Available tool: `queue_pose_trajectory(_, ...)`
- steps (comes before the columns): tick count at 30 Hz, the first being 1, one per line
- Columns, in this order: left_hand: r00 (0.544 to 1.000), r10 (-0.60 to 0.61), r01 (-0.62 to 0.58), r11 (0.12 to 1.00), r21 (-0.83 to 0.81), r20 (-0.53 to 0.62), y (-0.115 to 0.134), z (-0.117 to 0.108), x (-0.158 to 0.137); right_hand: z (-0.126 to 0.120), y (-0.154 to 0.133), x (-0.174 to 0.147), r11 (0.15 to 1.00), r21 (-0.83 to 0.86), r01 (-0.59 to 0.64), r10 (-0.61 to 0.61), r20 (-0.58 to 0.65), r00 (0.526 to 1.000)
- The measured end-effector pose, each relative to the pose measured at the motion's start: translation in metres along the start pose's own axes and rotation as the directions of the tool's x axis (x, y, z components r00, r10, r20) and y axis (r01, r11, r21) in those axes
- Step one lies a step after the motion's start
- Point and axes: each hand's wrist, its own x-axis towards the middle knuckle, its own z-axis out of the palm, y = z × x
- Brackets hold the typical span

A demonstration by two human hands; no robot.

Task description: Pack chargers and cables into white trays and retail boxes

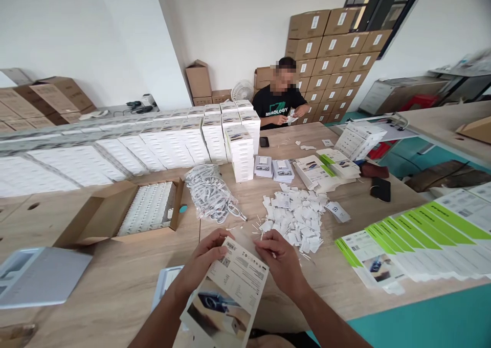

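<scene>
Cables [210, 192] on the table [115, 281], between carton [102, 212] left and heaped small pieces [295, 217] right

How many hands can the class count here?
4. The wearer's left hand and right hand hold the white printed cardboard box; a black-shirted co-worker's lower hand and raised hand are across the wooden table.

The left hand [205, 258] and right hand [282, 261] are bare, as are both wrists and the left forearm [163, 309] and right forearm [328, 314], which widen away from the wrists. Black cloth [297, 338], perhaps clothing, shows low between the arms.
</scene>
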Motion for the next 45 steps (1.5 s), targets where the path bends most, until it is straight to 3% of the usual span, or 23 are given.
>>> queue_pose_trajectory(2,1.0,-0.003,0.003,1.0,0.013,0.006,0.0,-0.001,-0.002,-0.001,-0.002,-0.002,1.0,0.018,0.013,-0.014,0.045,0.999)
queue_pose_trajectory(4,0.999,-0.009,0.007,0.999,0.044,0.034,0.0,-0.001,-0.004,-0.003,-0.004,-0.002,0.98,0.159,-0.12,0.101,0.127,0.987)
queue_pose_trajectory(7,0.996,-0.01,-0.001,0.993,0.117,0.092,-0.001,-0.002,-0.007,-0.003,-0.004,-0.001,0.823,0.39,-0.413,0.327,0.27,0.906)
queue_pose_trajectory(9,0.995,-0.003,-0.012,0.989,0.145,0.103,0.0,-0.002,-0.009,-0.001,-0.004,-0.001,0.733,0.432,-0.525,0.401,0.35,0.847)
queue_pose_trajectory(10,0.995,-0.005,-0.01,0.989,0.145,0.103,0.0,-0.002,-0.01,0.0,-0.005,-0.001,0.728,0.413,-0.547,0.412,0.373,0.831)
queue_pose_trajectory(12,0.995,-0.027,0.014,0.992,0.126,0.1,0.0,-0.003,-0.011,0.003,-0.008,-0.002,0.792,0.326,-0.516,0.4,0.36,0.843)
queue_pose_trajectory(16,0.996,-0.06,0.053,0.994,0.096,0.067,0.002,-0.002,-0.011,0.007,-0.018,-0.006,0.969,0.063,-0.24,0.223,0.203,0.954)
queue_pose_trajectory(19,0.997,-0.047,0.041,0.994,0.099,0.065,0.004,-0.001,-0.01,0.008,-0.025,-0.009,0.992,-0.097,-0.079,0.094,0.17,0.981)
queue_pose_trajectory(21,0.997,-0.047,0.039,0.992,0.124,0.065,0.005,-0.001,-0.01,0.008,-0.03,-0.01,0.989,-0.142,-0.034,0.059,0.174,0.983)
queue_pose_trajectory(26,1.0,-0.004,0.002,0.996,0.093,0.02,0.0,-0.007,-0.007,0.003,-0.042,-0.008,0.997,-0.017,-0.08,0.081,0.284,0.955)
queue_pose_trajectory(32,0.992,0.083,-0.085,0.996,-0.022,-0.094,-0.008,-0.01,-0.002,-0.001,-0.044,-0.014,0.907,0.198,-0.372,0.233,0.5,0.834)
queue_pose_trajectory(35,0.992,0.094,-0.098,0.994,-0.04,-0.087,-0.007,-0.006,0.001,0.0,-0.041,-0.02,0.897,0.223,-0.382,0.217,0.53,0.82)
queue_pose_trajectory(37,0.991,0.092,-0.096,0.994,-0.044,-0.097,-0.008,-0.004,0.003,0.0,-0.036,-0.019,0.888,0.236,-0.394,0.23,0.514,0.826)
queue_pose_trajectory(40,0.98,0.119,-0.121,0.993,-0.003,-0.161,-0.012,-0.003,0.008,-0.002,-0.025,-0.011,0.851,0.302,-0.43,0.304,0.385,0.871)
queue_pose_trajectory(45,0.97,0.183,-0.14,0.958,0.25,-0.159,-0.021,0.0,0.015,-0.01,-0.004,0.001,0.866,0.329,-0.377,0.33,0.19,0.925)
